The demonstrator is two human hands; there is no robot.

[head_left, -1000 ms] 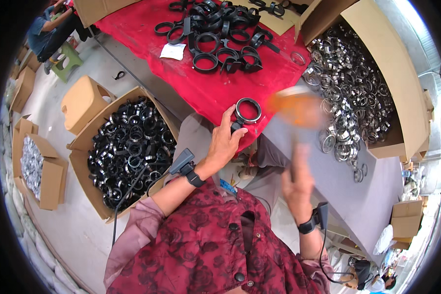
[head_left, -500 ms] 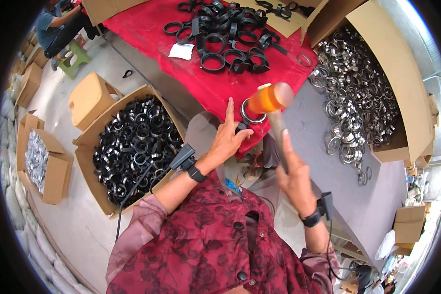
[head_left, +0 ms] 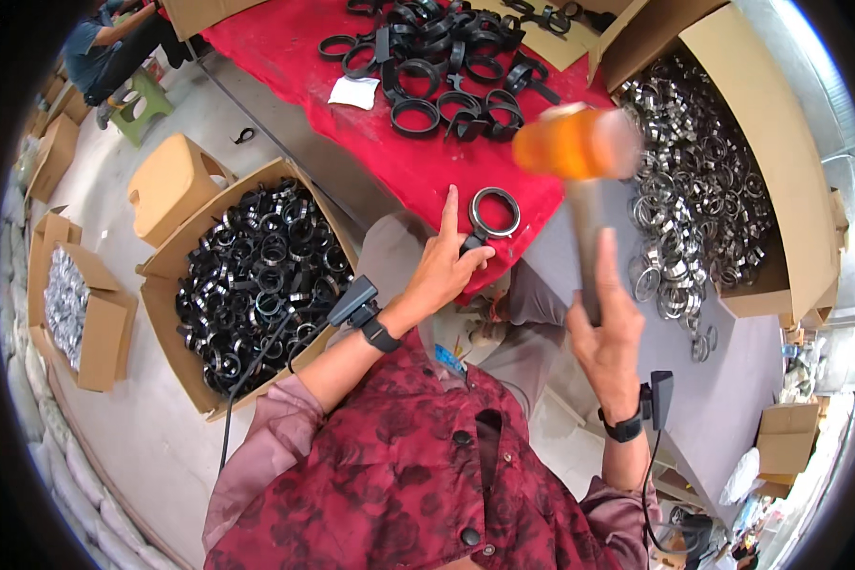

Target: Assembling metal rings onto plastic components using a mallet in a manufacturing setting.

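My right hand (head_left: 606, 337) is closed round the handle of a mallet (head_left: 579, 142), whose orange head is raised and blurred over the table's right edge. My left hand (head_left: 446, 255) rests at the near corner of the red-covered table (head_left: 427, 180). Its index finger points away from me, while thumb and other fingertips close on the black stem of a ring clamp (head_left: 494, 213). A shiny metal band lines that clamp's round opening, which lies flat on the red cloth. The mallet head is apart from the clamp.
Black plastic ring clamps (head_left: 446, 66) pile up at the table's far side beside a white scrap (head_left: 353, 92). To the left, a carton (head_left: 220, 408) holds finished-looking clamps near a tan stool (head_left: 173, 190). Metal rings (head_left: 679, 209) spill from a right-hand carton (head_left: 779, 123). A person (head_left: 114, 47) sits far left.
My right hand has lifted the mallet up and to the right, away from the ring clamp. My left hand has stayed at the clamp, whose whole ring now shows.
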